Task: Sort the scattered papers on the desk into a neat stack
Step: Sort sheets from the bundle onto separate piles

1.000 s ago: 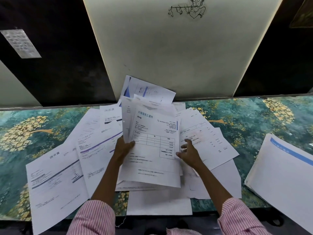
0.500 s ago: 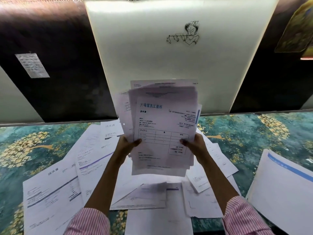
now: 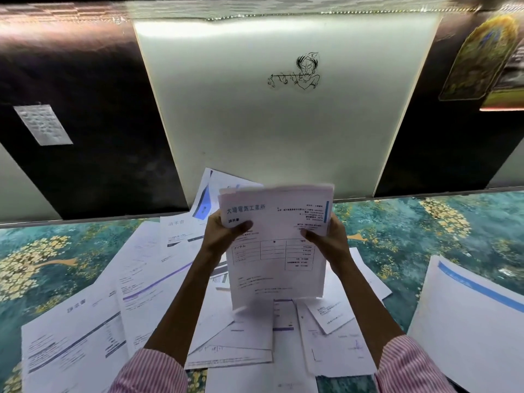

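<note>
Lifts the paper bundle point(image 3: 276, 259) off the desk point(image 3: 411, 228) and squares it, left hand point(image 3: 224, 232) and right hand point(image 3: 330, 239) fingers clamped on its sides, loose sheets point(image 3: 141, 282) still to gather.

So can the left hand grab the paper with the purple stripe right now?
Probably not yet. The left hand grips the bundle, with the right hand. But the purple-striped sheet lies mostly uncovered beside that forearm, so it looks reachable once the hand lets go.
</note>
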